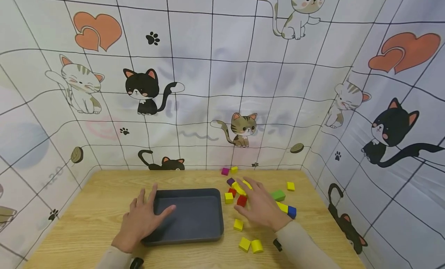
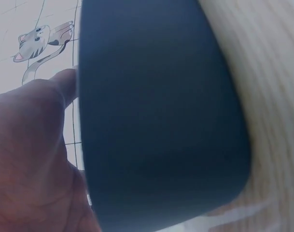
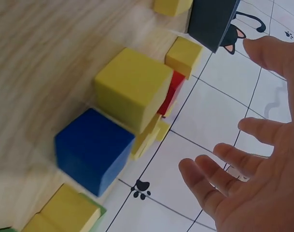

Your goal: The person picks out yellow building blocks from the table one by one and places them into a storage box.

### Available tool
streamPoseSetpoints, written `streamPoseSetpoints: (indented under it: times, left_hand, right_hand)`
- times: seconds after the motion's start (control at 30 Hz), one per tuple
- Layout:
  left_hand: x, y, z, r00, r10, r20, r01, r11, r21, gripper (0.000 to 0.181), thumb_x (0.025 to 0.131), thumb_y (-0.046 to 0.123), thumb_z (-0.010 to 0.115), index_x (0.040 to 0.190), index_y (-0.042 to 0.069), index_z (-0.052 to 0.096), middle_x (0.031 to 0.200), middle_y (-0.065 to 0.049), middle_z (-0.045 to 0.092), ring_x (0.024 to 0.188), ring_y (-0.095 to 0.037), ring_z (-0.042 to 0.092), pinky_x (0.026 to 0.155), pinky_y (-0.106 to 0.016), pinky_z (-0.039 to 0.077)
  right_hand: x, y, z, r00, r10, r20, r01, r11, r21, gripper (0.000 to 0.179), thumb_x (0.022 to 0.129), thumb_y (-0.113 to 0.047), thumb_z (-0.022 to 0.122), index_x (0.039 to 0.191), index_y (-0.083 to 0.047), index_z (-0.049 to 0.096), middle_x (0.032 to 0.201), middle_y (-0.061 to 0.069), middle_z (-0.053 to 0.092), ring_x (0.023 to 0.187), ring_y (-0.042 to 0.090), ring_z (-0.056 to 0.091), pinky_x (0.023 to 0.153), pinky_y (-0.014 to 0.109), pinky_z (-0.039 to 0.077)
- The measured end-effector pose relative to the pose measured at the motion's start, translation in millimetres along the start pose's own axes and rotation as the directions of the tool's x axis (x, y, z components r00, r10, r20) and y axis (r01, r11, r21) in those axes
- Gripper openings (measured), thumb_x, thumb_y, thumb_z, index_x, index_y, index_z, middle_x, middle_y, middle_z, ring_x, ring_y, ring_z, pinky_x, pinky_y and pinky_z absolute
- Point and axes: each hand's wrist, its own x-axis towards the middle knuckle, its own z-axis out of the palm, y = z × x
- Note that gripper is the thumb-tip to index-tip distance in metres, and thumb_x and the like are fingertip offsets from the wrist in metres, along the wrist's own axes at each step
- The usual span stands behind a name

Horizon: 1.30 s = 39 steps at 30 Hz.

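My left hand (image 1: 140, 220) is spread over the left side of a dark grey tray (image 1: 198, 219), thumb reaching over its inside. In the left wrist view the tray's outer wall (image 2: 161, 116) fills the middle, with the hand (image 2: 35, 154) at its rim. Fingers apart and nothing between them, my right hand (image 1: 262, 205) hovers over a loose group of blocks. Around it lie a red block (image 1: 242, 200), a green block (image 1: 278, 195), a blue block (image 1: 292, 212) and several yellow ones. The right wrist view shows the palm (image 3: 267, 188) beside a blue cube (image 3: 93, 150) and a yellow cube (image 3: 132, 87).
A magenta block (image 1: 225, 171) and a yellow block (image 1: 234, 169) lie at the table's back edge. Nearer the front are a yellow block (image 1: 245, 244) and a rounded yellow block (image 1: 257, 246). Cat-printed curtains (image 1: 194, 80) enclose the wooden table (image 1: 87, 219).
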Motion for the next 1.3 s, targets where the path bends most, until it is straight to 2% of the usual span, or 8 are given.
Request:
streamPoseSetpoints:
  times: [0.17, 0.4, 0.53, 0.63, 0.7, 0.9, 1.03, 1.3]
  left_hand:
    - [4.5, 0.3, -2.8, 1.000, -0.012, -0.005, 0.012, 1.000, -0.014, 0.127, 0.100, 0.096, 0.054, 0.189, 0.015, 0.011, 0.183, -0.046, 0.023, 0.149, -0.081, 0.044, 0.095, -0.090, 0.054]
    - [8.6, -3.2, -4.6, 1.000, 0.003, 0.009, -0.003, 0.999, -0.034, 0.123, 0.104, 0.080, 0.069, 0.186, 0.005, 0.018, 0.168, -0.053, 0.039, 0.137, -0.080, 0.052, 0.089, -0.081, 0.059]
    - [9.7, -10.8, -4.5, 0.999, 0.049, -0.008, -0.049, 0.998, -0.031, 0.114, 0.105, 0.059, 0.082, 0.182, -0.004, 0.027, 0.151, -0.053, 0.051, 0.113, -0.065, 0.070, 0.082, -0.069, 0.063]
    - [8.2, -16.2, -4.6, 0.996, 0.090, -0.022, -0.091, 0.995, -0.028, 0.104, 0.103, 0.041, 0.089, 0.177, -0.009, 0.034, 0.140, -0.051, 0.057, 0.097, -0.051, 0.075, 0.077, -0.062, 0.063]
    - [7.3, -19.2, -4.9, 0.993, 0.117, -0.033, -0.117, 0.993, -0.025, 0.097, 0.103, 0.029, 0.090, 0.173, -0.012, 0.039, 0.136, -0.050, 0.061, 0.096, -0.049, 0.077, 0.078, -0.062, 0.064]
    - [5.1, -25.9, -7.1, 0.982, 0.172, -0.077, -0.172, 0.985, 0.010, 0.077, 0.100, 0.002, 0.084, 0.166, -0.015, 0.047, 0.130, -0.042, 0.074, 0.114, -0.056, 0.078, 0.088, -0.065, 0.066]
    - [5.6, -27.1, -8.6, 0.979, 0.188, -0.083, -0.187, 0.982, 0.016, 0.076, 0.099, -0.002, 0.083, 0.164, -0.017, 0.047, 0.125, -0.038, 0.078, 0.108, -0.051, 0.081, 0.086, -0.061, 0.066]
    - [6.6, -26.1, -10.3, 0.983, 0.170, -0.067, -0.170, 0.985, 0.011, 0.076, 0.100, -0.001, 0.083, 0.165, -0.017, 0.046, 0.125, -0.038, 0.079, 0.107, -0.049, 0.081, 0.086, -0.060, 0.066]
  right_hand:
    - [12.0, -5, 2, 1.000, -0.004, 0.011, 0.004, 1.000, 0.011, 0.096, 0.100, -0.053, 0.088, 0.182, -0.031, 0.043, 0.186, 0.015, 0.044, 0.159, 0.050, 0.055, 0.110, 0.071, 0.063]
    - [19.8, -11, 0, 0.999, 0.005, 0.048, -0.007, 0.999, 0.051, 0.091, 0.101, -0.050, 0.088, 0.180, -0.030, 0.047, 0.186, 0.014, 0.043, 0.162, 0.048, 0.052, 0.114, 0.071, 0.061]
    - [21.4, -14, 2, 0.998, -0.005, 0.064, 0.000, 0.996, 0.084, 0.090, 0.101, -0.047, 0.089, 0.179, -0.029, 0.048, 0.185, 0.014, 0.045, 0.162, 0.048, 0.051, 0.114, 0.071, 0.061]
    - [22.4, -17, 5, 0.997, -0.003, 0.082, -0.006, 0.995, 0.104, 0.091, 0.100, -0.045, 0.090, 0.179, -0.030, 0.048, 0.185, 0.012, 0.046, 0.163, 0.047, 0.052, 0.117, 0.070, 0.060]
    - [23.3, -17, 6, 0.996, -0.003, 0.091, -0.007, 0.994, 0.110, 0.090, 0.100, -0.044, 0.090, 0.179, -0.029, 0.048, 0.184, 0.011, 0.047, 0.163, 0.045, 0.053, 0.117, 0.069, 0.060]
    - [28.2, -19, 7, 0.994, -0.039, 0.104, 0.029, 0.995, 0.094, 0.085, 0.100, -0.041, 0.092, 0.176, -0.028, 0.054, 0.182, 0.010, 0.049, 0.161, 0.041, 0.057, 0.118, 0.065, 0.061]
    - [31.6, -19, 7, 0.991, -0.052, 0.120, 0.042, 0.996, 0.081, 0.083, 0.099, -0.037, 0.093, 0.173, -0.025, 0.058, 0.181, 0.012, 0.051, 0.160, 0.042, 0.059, 0.121, 0.064, 0.059]
    - [40.7, -23, 7, 0.983, -0.039, 0.178, 0.027, 0.997, 0.066, 0.072, 0.101, -0.032, 0.091, 0.168, -0.020, 0.065, 0.179, 0.013, 0.056, 0.164, 0.038, 0.057, 0.129, 0.058, 0.054]
